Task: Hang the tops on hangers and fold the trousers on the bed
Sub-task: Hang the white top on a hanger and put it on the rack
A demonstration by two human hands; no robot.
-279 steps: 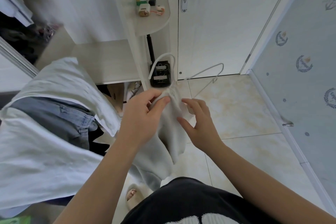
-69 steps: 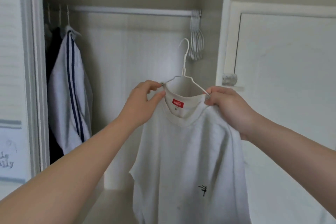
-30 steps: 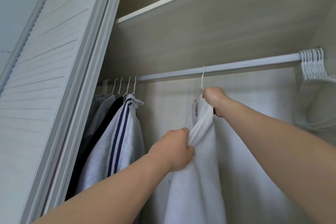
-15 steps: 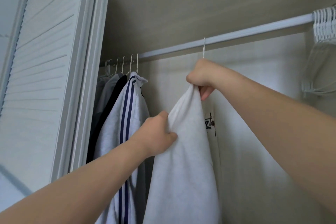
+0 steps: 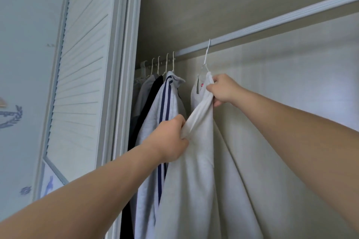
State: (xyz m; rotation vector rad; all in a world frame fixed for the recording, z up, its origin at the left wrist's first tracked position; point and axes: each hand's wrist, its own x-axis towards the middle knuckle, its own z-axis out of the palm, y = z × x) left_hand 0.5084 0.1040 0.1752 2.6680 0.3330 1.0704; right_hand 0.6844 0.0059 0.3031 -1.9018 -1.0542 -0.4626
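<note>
White top point(image 5: 194, 180) on hanger point(image 5: 206, 54) — at rail point(image 5: 272, 23)

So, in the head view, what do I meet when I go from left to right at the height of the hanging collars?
Wallpapered wall → louvred door → black garment → striped jacket → white top → right hand, which grips that top.

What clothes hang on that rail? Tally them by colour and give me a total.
White: 2, the top gripped by the left hand and right hand, and the navy-striped jacket
Black: 1, a black garment
Grey: 1, a grey garment
Total: 4 that can be told apart; more may hide at the far left.
</note>
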